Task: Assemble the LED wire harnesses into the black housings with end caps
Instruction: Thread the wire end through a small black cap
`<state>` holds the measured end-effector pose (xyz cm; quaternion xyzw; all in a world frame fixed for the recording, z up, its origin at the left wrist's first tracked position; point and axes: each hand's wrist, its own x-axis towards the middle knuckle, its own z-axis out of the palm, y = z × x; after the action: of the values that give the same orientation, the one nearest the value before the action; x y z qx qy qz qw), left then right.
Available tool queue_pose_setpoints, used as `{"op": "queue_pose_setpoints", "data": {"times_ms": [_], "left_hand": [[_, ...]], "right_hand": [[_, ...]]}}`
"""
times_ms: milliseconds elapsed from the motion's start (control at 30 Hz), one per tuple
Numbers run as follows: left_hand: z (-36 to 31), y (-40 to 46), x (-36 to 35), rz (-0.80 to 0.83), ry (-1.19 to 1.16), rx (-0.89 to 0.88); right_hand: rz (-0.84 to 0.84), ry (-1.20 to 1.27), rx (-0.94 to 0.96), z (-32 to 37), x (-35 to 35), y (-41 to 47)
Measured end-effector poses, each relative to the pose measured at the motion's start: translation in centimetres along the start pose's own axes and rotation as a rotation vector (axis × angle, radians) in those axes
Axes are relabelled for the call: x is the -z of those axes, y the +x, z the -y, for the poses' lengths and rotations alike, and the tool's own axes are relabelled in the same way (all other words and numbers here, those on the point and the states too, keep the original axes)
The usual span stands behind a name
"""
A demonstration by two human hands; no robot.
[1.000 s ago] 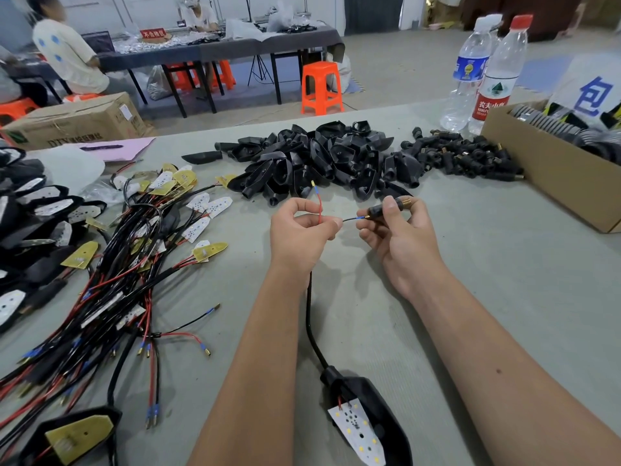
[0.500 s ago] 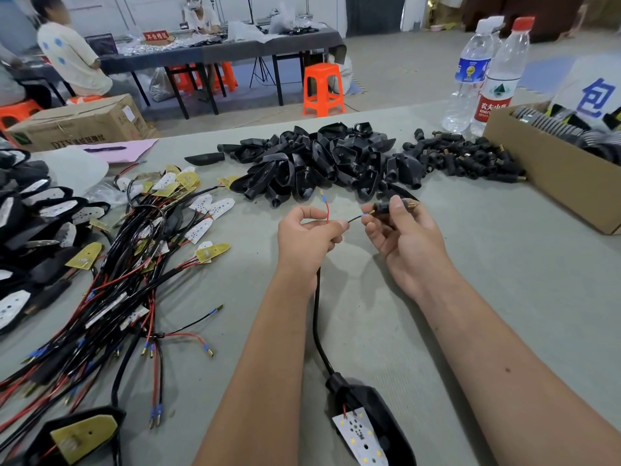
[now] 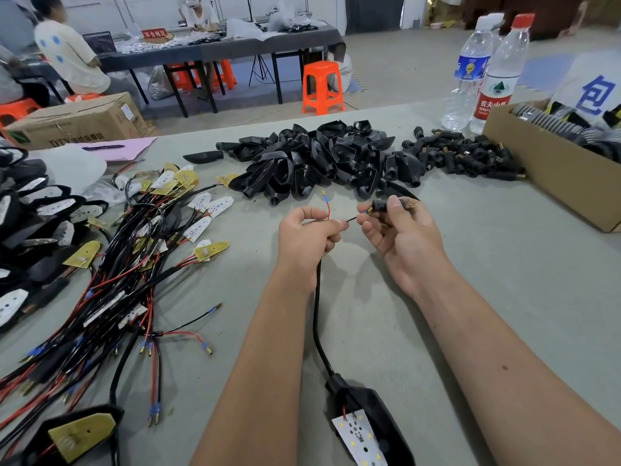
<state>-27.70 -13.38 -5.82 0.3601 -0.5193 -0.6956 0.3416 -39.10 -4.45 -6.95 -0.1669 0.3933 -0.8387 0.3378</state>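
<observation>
Head view showed both hands raised just above the grey table [image 3: 470, 264], close together near its middle. The left hand [image 3: 304, 235] was curled round a black cable [image 3: 317, 317], thumb and fingers pinching it where a red wire [image 3: 326, 206] stood up with a brass tip and a thin black wire [image 3: 352, 218] ran right. The right hand [image 3: 400, 237] pinched a small black end cap [image 3: 379, 206] between thumb and fingertips, its other fingers loosely bent. The black wire's blue-sleeved tip sat at the cap's near end; whether it had entered was hard to tell. The cable ran down toward the near edge into a black housing [image 3: 376, 412] holding a white LED board [image 3: 358, 438]. Far of the hands lay a pile of housings [image 3: 312, 159], with a heap of caps [image 3: 463, 154] to its right. A tangle of harnesses [image 3: 111, 280] covered the left side. A cardboard box [image 3: 537, 173] sat far right, two water bottles [image 3: 484, 68] just beyond it.
</observation>
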Motion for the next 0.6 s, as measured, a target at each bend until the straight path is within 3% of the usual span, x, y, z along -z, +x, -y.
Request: {"op": "queue_pose_setpoints", "data": {"times_ms": [167,433,600], "left_hand": [[-0.04,-0.15,-0.15,-0.041,0.065,-0.140],[0.11,-0.16,-0.33,-0.011,0.003,-0.059],[0.27,-0.12,-0.59,0.008,0.013,-0.124]], "right_hand": [[-0.023,-0.100,-0.005,-0.23,-0.03,0.05],[0.025,0.048,-0.039,0.35,-0.11,-0.23],[0.065,-0.174,0.013,-0.06,-0.27,-0.53]]}}
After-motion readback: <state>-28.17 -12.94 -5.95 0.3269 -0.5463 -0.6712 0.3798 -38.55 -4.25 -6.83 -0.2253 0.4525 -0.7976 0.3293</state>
